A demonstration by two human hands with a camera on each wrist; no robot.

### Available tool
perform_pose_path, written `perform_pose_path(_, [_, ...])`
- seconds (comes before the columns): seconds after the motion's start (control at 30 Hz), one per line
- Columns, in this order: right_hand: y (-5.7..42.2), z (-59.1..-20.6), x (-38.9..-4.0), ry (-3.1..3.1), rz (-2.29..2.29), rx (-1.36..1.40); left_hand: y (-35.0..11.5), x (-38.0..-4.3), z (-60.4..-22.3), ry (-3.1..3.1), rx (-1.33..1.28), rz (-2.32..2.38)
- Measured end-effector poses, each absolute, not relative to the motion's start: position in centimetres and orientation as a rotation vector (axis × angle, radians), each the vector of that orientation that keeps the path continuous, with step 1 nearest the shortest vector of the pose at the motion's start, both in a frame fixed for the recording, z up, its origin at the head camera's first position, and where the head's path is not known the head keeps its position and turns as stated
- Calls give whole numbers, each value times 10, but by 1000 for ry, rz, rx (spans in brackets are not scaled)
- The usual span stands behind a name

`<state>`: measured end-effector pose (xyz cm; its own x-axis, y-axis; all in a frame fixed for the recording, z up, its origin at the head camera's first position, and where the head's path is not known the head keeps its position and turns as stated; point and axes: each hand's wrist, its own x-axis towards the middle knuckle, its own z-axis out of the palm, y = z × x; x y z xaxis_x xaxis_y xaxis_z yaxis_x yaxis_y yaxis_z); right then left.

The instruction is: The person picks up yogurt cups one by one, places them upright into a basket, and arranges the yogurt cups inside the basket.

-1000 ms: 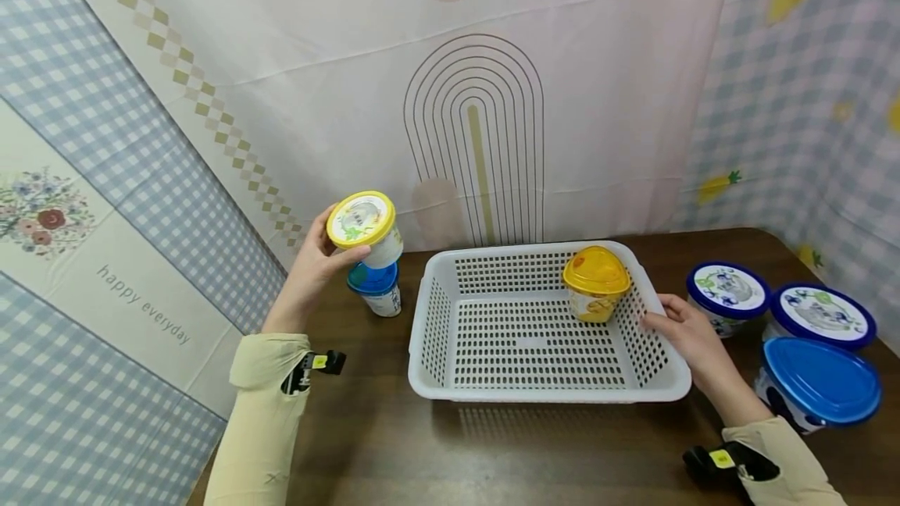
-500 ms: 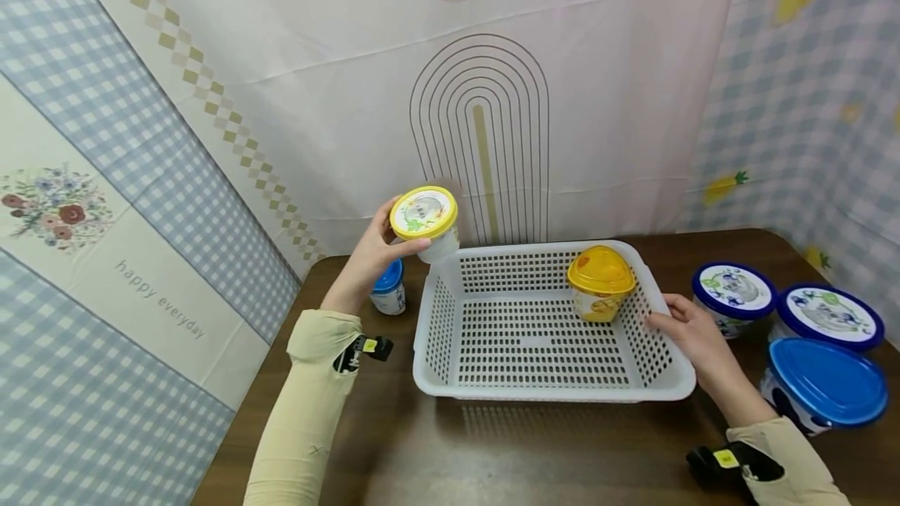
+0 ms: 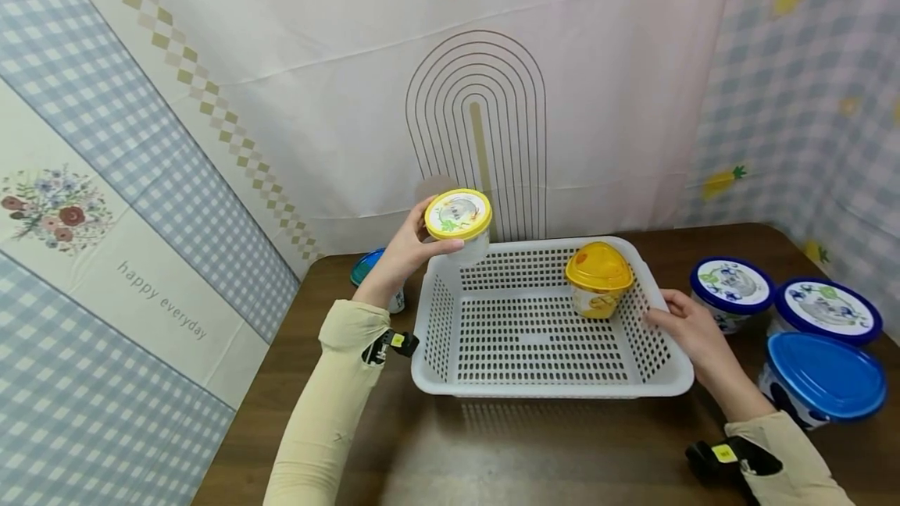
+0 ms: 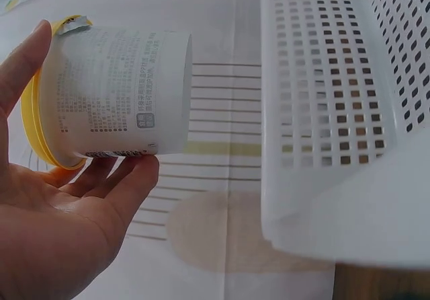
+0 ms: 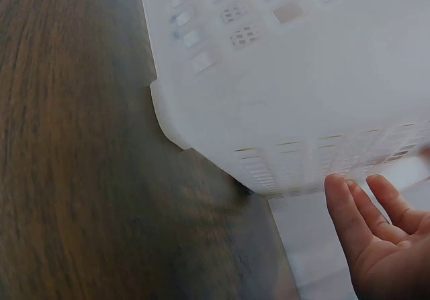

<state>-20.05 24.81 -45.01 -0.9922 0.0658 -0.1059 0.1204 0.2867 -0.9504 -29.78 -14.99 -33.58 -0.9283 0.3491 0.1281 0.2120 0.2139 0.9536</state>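
My left hand [image 3: 404, 256] holds a round white tub with a yellow lid [image 3: 458, 215] by its side, thumb and fingers around it. The tub is raised over the back left corner of a white plastic basket [image 3: 520, 390], and its printed side [image 4: 114, 91] shows in the left wrist view. On the basket's right rim, my right hand [image 3: 692, 334] grips with the thumb inside and the fingers [image 5: 346, 212] against the outer wall. Inside the basket, a yellow cup with a domed yellow lid [image 3: 599, 279] stands upright near the right wall.
Right of the basket stand two tubs with dark blue lids, a nearer one [image 3: 731, 285] and a farther-right one [image 3: 828, 311], plus a blue-lidded tub [image 3: 826, 375]. A small blue-lidded cup [image 3: 366, 265] is partly hidden behind my left forearm. A patterned curtain borders the dark wooden table [image 3: 492, 467].
My left hand has carried the yellow-lidded tub rightward, from above the small blue-lidded cup to over the basket's back left corner. The right hand stays on the rim.
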Motion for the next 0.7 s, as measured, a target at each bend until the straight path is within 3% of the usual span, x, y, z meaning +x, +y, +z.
perform_pose_path(0.7, [249,-450,-201,2469,-1846,172,-110,-307,-359,2373,608,1696])
